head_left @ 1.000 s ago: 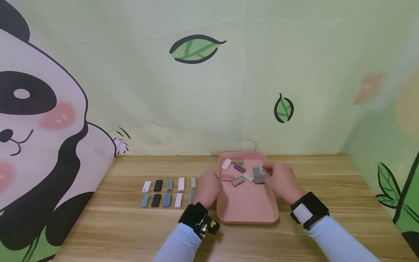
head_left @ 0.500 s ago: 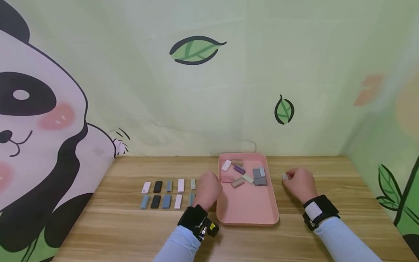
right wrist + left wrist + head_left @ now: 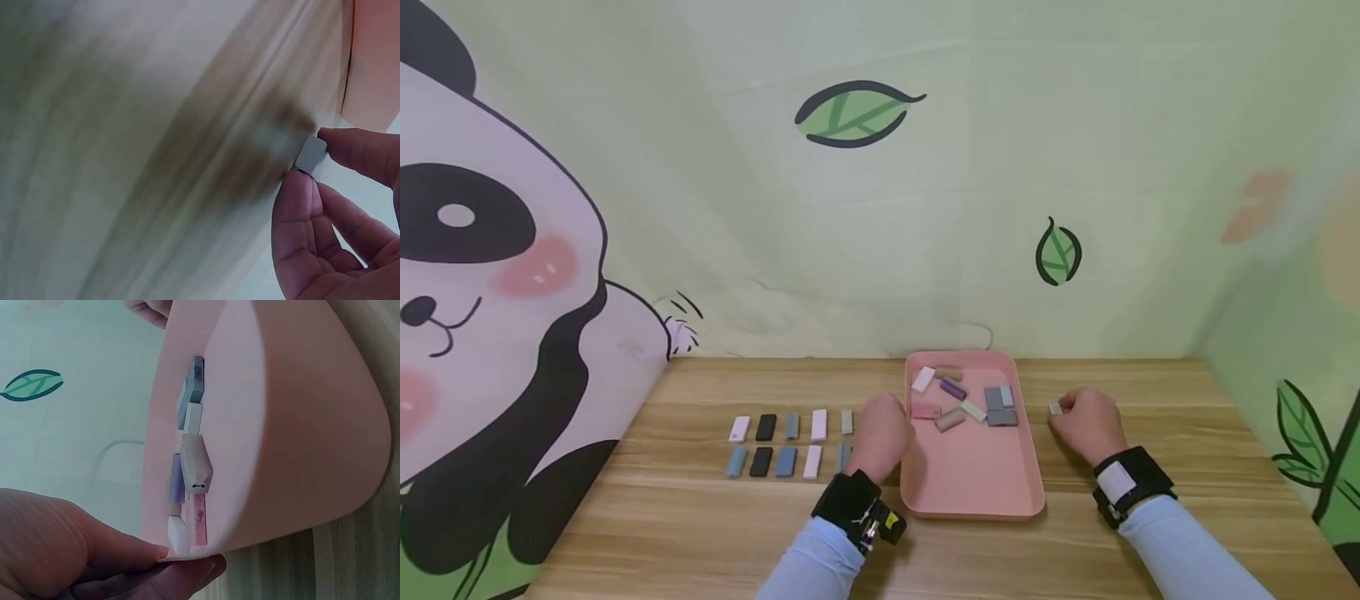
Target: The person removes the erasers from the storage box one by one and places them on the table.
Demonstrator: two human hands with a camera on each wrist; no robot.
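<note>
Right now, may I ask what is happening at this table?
A person's left hand pinches the rim of a pink tray, and the right hand holds a small pale block to the tray's right. Several blocks lie inside it; to its left, more pieces form two rows on the wooden table.

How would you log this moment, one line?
left hand: pinches pink tray at rim; right hand: pinches pale grey block beside tray; tray: blocks in far half; table: two rows of blocks left of tray
</note>
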